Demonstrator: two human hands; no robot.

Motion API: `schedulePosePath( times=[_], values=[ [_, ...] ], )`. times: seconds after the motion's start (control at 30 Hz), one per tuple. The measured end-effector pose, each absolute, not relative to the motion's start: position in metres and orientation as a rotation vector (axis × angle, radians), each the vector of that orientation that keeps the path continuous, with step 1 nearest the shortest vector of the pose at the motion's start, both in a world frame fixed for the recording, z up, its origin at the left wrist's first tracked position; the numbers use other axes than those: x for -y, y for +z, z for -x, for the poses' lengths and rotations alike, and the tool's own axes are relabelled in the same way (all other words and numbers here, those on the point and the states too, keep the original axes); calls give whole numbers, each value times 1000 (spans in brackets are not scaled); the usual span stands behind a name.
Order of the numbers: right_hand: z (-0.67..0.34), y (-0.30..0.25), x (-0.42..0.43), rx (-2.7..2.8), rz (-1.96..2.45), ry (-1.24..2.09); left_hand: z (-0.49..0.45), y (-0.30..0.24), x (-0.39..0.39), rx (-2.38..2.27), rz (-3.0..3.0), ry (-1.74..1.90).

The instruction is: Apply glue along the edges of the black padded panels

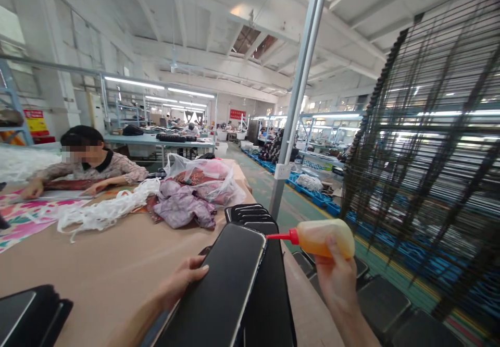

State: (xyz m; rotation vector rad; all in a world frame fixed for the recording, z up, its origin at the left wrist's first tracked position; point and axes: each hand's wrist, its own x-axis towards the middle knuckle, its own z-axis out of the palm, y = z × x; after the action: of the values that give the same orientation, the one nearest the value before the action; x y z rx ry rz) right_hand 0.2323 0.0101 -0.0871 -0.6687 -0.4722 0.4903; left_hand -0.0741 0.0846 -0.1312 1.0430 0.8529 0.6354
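A black panel (219,284) lies between the hands (186,276), beside the bottle (318,235).

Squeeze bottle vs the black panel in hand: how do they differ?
Colour: the bottle is amber-yellow with a red nozzle; the black panel is dark with a pale line along its edge.
Shape: the bottle is rounded; the panel is flat and long.
Pose: the bottle lies roughly sideways in the right hand; the panel slants in the left hand.
Shared: both are hand-held.
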Motion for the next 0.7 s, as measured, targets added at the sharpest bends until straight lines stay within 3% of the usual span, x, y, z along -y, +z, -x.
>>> schedulePosePath(
  times=[0.7],
  values=[
    [-187, -133, -9, 561, 786, 576, 56, -110, -86, -702, -1097, 645]
  ],
)
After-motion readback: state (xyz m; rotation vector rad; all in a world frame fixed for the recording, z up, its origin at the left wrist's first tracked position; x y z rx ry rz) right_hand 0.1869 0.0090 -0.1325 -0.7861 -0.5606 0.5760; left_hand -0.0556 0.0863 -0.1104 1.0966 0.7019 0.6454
